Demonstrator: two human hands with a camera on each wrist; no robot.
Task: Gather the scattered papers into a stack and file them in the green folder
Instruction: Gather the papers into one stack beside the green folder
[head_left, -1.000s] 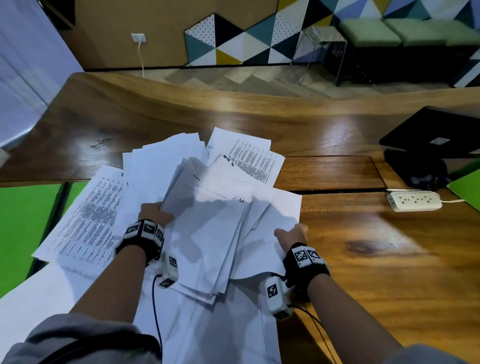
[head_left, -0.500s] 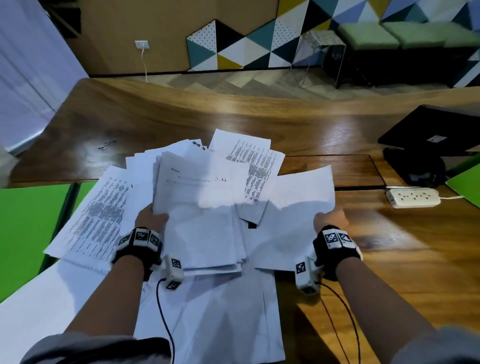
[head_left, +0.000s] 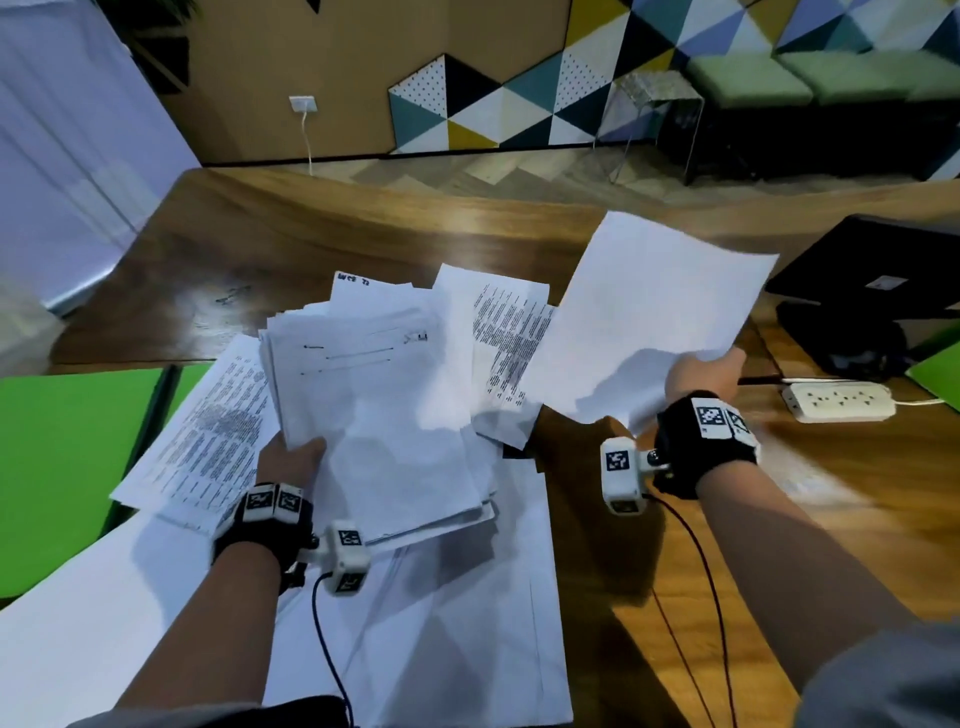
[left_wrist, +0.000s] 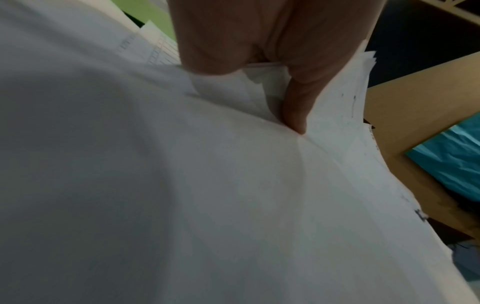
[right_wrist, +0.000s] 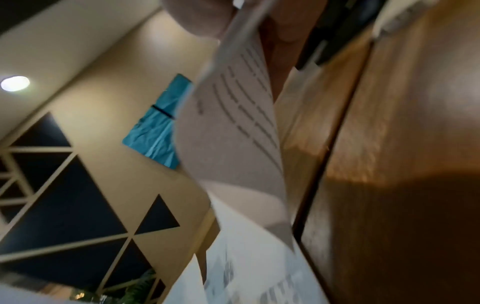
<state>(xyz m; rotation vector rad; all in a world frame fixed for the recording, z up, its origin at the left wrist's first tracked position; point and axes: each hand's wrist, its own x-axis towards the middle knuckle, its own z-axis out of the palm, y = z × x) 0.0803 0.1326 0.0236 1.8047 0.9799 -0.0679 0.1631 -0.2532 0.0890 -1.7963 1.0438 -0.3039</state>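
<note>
A loose stack of white papers (head_left: 384, 415) is lifted off the wooden table, and my left hand (head_left: 291, 457) grips its near left edge; the left wrist view has my thumb (left_wrist: 296, 107) pressed on the top sheet (left_wrist: 233, 185). My right hand (head_left: 706, 369) pinches a single white sheet (head_left: 649, 317) by its near corner and holds it up, tilted, to the right of the stack. In the right wrist view that sheet (right_wrist: 233, 127) curls down from my fingers, printed lines on its underside. More printed sheets (head_left: 208, 431) lie spread beneath. The green folder (head_left: 67, 467) lies open at the table's left edge.
A white power strip (head_left: 841, 400) lies on the table to the right, with a black device (head_left: 872, 291) behind it. Another green sheet (head_left: 940, 364) shows at the right edge. Blank white sheets (head_left: 415, 623) cover the near table.
My right hand has pulled one sheet out from the pile and lifted it up and to the right. My left hand has raised the stack slightly.
</note>
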